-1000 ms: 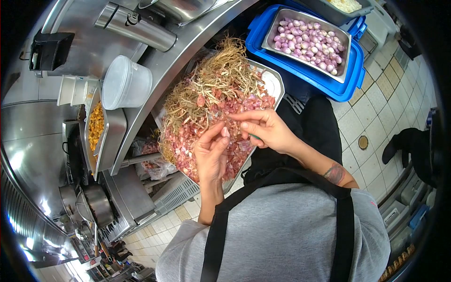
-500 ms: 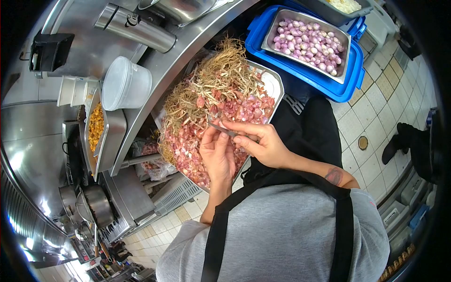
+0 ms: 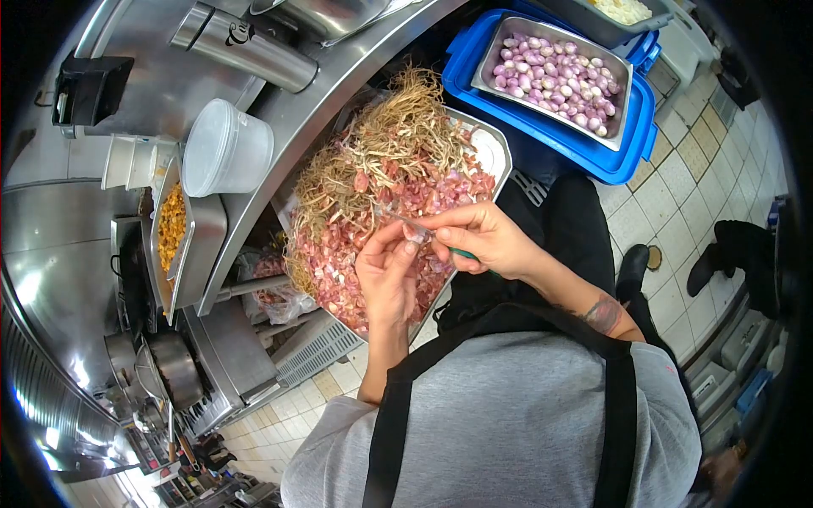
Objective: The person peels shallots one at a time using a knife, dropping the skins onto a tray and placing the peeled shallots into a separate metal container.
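My left hand [image 3: 388, 275] pinches a small pinkish shallot [image 3: 415, 234] between thumb and fingers. In my right hand [image 3: 483, 241] is a small knife with a green handle [image 3: 462, 253], its blade against the shallot. Both hands are close together above a large metal tray [image 3: 501, 161]. Reddish shallot skins and pieces [image 3: 326, 271] fill the tray's lower part, and a heap of dry stringy roots [image 3: 381, 135] covers its upper left. Peeled purple-white shallots [image 3: 555, 76] lie in a steel pan on a blue lid [image 3: 631, 169] at the upper right.
A steel counter edge [image 3: 279, 169] curves along the left, bearing a white tub [image 3: 229, 148] and a metal flask [image 3: 246, 49]. A fork-like utensil [image 3: 529, 188] lies right of the tray. A person's dark shoe [image 3: 632, 271] is on the tiled floor.
My right hand has turned and shifted slightly, so the green handle now shows. The shallot is more visible between my fingers. A person's leg and shoe have appeared at the right.
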`<action>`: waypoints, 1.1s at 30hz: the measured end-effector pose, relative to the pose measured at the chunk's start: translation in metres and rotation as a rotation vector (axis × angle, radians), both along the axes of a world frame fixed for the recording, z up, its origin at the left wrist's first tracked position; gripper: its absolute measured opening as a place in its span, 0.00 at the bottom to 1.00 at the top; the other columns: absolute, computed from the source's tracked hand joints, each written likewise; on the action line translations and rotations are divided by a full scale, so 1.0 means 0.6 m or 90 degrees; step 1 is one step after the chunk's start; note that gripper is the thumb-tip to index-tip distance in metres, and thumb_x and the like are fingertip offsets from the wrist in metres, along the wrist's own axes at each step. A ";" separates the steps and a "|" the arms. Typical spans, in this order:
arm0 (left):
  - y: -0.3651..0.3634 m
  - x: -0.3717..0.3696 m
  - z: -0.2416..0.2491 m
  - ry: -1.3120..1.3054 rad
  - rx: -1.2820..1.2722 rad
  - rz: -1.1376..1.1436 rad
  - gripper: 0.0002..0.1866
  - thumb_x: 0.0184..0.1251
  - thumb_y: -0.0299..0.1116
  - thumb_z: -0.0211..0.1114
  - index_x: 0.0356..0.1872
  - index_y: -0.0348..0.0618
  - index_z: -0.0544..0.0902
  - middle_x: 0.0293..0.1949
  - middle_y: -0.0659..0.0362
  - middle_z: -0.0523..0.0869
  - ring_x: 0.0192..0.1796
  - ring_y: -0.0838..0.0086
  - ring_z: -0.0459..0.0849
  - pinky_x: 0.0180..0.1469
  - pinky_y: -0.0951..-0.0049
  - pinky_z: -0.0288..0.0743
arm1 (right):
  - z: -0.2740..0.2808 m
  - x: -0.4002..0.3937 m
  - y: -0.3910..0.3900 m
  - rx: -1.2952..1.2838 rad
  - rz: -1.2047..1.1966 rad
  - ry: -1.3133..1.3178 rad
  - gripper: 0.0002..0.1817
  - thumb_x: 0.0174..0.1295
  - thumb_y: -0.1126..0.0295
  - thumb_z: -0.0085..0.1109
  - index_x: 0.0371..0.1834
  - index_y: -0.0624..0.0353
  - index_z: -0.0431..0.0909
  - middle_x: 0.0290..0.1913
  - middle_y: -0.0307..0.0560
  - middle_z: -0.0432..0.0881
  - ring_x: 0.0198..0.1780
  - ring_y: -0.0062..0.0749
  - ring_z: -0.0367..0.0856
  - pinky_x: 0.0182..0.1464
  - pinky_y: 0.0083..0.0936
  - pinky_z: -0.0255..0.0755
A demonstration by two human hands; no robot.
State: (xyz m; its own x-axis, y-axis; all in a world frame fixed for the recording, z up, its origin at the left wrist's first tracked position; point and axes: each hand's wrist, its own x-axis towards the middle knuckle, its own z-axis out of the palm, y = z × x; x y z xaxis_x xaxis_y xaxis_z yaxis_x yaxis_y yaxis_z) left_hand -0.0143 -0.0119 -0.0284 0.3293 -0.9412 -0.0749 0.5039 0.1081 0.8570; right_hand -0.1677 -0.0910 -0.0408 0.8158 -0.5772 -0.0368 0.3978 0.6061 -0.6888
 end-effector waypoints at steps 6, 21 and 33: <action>-0.005 0.001 0.005 -0.005 0.000 -0.032 0.15 0.57 0.15 0.62 0.48 0.30 0.76 0.42 0.53 0.82 0.44 0.74 0.81 0.50 0.77 0.76 | 0.002 0.014 0.007 -0.235 -0.245 0.137 0.15 0.64 0.76 0.51 0.54 0.62 0.76 0.29 0.38 0.79 0.25 0.10 0.70 0.27 0.11 0.66; -0.001 -0.010 0.001 -0.189 -0.015 0.140 0.14 0.55 0.12 0.60 0.44 0.29 0.77 0.45 0.52 0.80 0.47 0.72 0.80 0.50 0.76 0.76 | 0.019 0.008 0.013 -0.446 -0.226 0.156 0.16 0.58 0.77 0.56 0.51 0.63 0.78 0.48 0.47 0.83 0.39 0.18 0.80 0.41 0.17 0.73; 0.000 -0.025 0.003 -0.287 0.007 0.203 0.13 0.54 0.10 0.59 0.42 0.28 0.76 0.49 0.49 0.77 0.51 0.69 0.78 0.53 0.71 0.76 | 0.019 0.012 0.018 -0.451 -0.257 0.169 0.14 0.58 0.77 0.56 0.48 0.64 0.79 0.41 0.49 0.84 0.43 0.26 0.82 0.45 0.21 0.73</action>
